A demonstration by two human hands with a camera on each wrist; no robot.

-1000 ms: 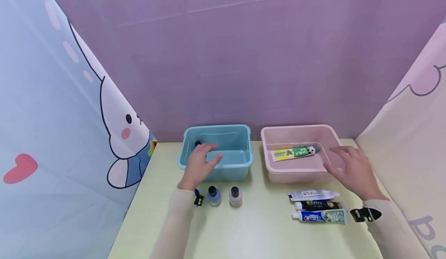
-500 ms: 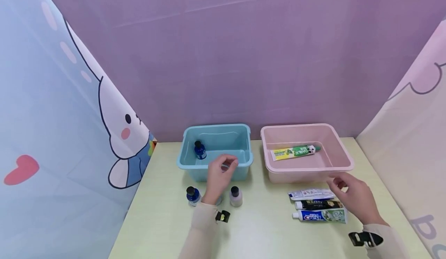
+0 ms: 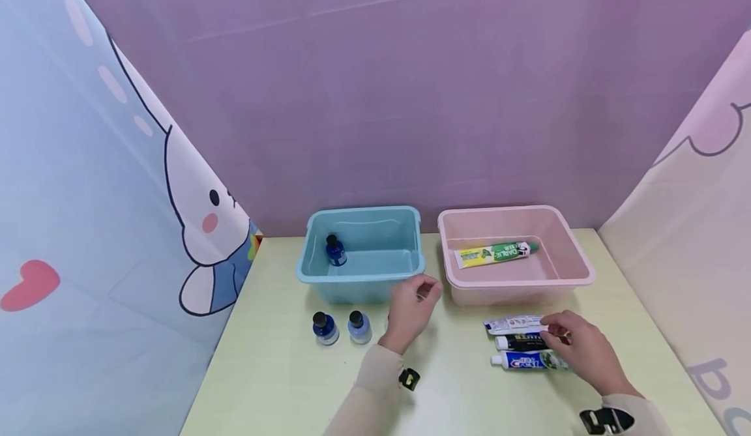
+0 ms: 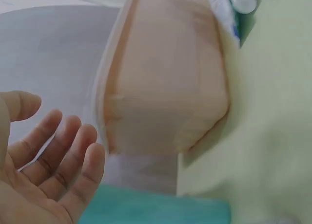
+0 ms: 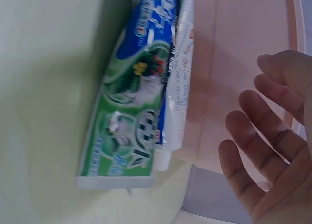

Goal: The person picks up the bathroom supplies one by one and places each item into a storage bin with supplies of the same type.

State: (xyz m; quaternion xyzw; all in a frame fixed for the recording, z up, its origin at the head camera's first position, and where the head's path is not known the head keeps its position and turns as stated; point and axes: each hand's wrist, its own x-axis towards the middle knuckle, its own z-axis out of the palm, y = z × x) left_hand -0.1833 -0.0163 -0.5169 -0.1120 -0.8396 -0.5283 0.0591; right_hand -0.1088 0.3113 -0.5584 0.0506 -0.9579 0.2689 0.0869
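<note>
My left hand [image 3: 409, 312] hovers near the teal bin's front right corner, fingers loosely bent and holding nothing. It hides most of a pale bottle; two small black-capped bottles stand to its left, one dark blue [image 3: 325, 329] and one lighter blue [image 3: 359, 328]. Over a stack of toothpaste tubes hangs my right hand [image 3: 587, 354], its fingers [image 5: 263, 151] relaxed and empty in the right wrist view. The stack has a white tube [image 3: 512, 325], a black tube [image 3: 524, 343] and a blue-green Crest tube [image 3: 524, 360], their right ends partly covered by the hand.
Against the purple backdrop stand a teal bin [image 3: 346, 291] and a pink bin [image 3: 504, 296], side by side with a narrow gap. A dark blue bottle [image 3: 336, 252] is inside the teal one; a yellow-green Darlie toothpaste tube [image 3: 495, 254] lies in the pink one. Printed curtains flank the table.
My left hand has moved from over the teal bin rightward and toward me, uncovering the blue bottles. My right hand has come down from the pink bin to the toothpaste tubes.
</note>
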